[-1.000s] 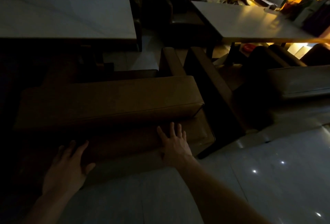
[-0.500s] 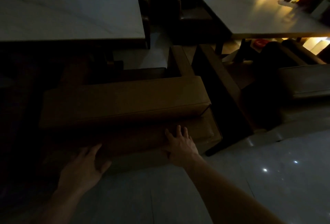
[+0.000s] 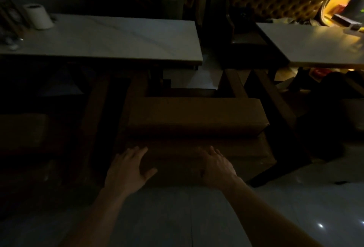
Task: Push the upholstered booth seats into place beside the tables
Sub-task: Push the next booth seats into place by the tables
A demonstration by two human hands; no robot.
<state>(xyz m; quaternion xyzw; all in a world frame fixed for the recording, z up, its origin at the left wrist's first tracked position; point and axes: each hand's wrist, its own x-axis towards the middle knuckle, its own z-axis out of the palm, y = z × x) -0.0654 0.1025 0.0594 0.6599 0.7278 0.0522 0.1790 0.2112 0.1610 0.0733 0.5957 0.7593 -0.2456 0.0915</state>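
A brown upholstered booth seat (image 3: 195, 116) stands in front of me, its padded cushion facing a white marble-look table (image 3: 110, 40). My left hand (image 3: 128, 168) lies flat against the seat's lower front panel with fingers spread. My right hand (image 3: 216, 166) presses flat on the same panel, further right. Neither hand grips anything. A second white table (image 3: 315, 45) stands at the right, with a dark wooden seat frame (image 3: 275, 108) beside it. The room is very dim.
A white paper roll (image 3: 38, 16) and small items sit at the left table's far left end. Tufted booth backs (image 3: 275, 6) line the far wall. Another dark seat (image 3: 23, 132) stands at the left. Glossy tiled floor (image 3: 295, 207) lies below and to the right.
The view has tilted up and shifted left, showing the far wall. The seat now lies more to the right in view. My hands sit closer together on its front panel.
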